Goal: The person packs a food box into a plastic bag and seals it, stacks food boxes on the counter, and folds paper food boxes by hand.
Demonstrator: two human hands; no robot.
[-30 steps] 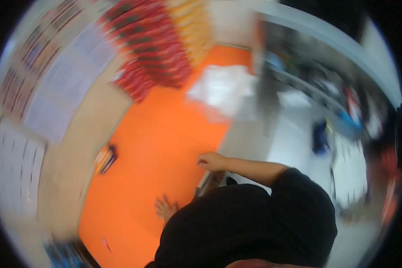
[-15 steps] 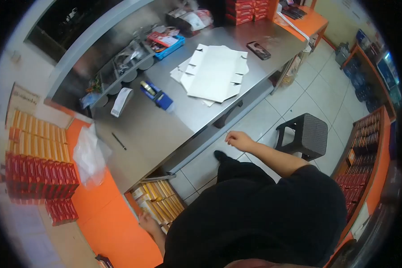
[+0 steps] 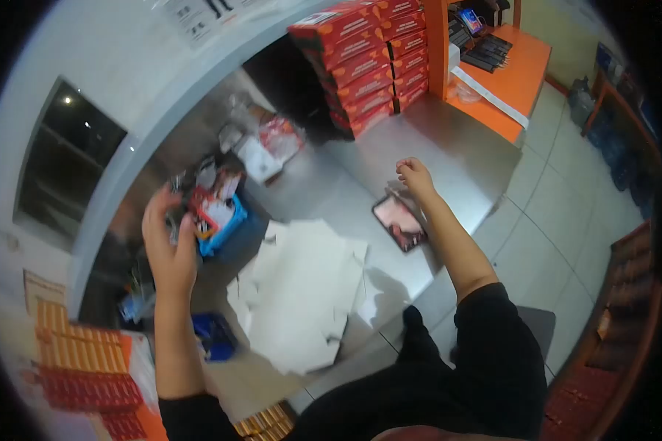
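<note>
My left hand (image 3: 171,239) is raised over the left part of the steel counter, thumb and fingers apart and nothing in it. Beside its fingers is a blue basket (image 3: 229,226) with red and white packets. My right hand (image 3: 416,178) is above the counter's right part with its fingers curled in, and I see nothing in them. Just below that hand, a smartphone (image 3: 400,223) lies flat. Between my arms is a stack of flat white die-cut cardboard sheets (image 3: 301,290) with notched edges. A blue tape dispenser (image 3: 215,336) sits partly behind my left forearm.
Stacked red boxes (image 3: 360,70) stand at the counter's back, near an orange shelf unit (image 3: 493,99). Plastic-wrapped items (image 3: 268,151) lie against the back wall. Yellow boxes (image 3: 81,334) and red boxes (image 3: 88,389) are at lower left. A dark stool (image 3: 533,327) stands at right.
I have moved closer to the counter. My left hand has risen from low beside the body to above the counter, and my right hand has moved forward to near the smartphone.
</note>
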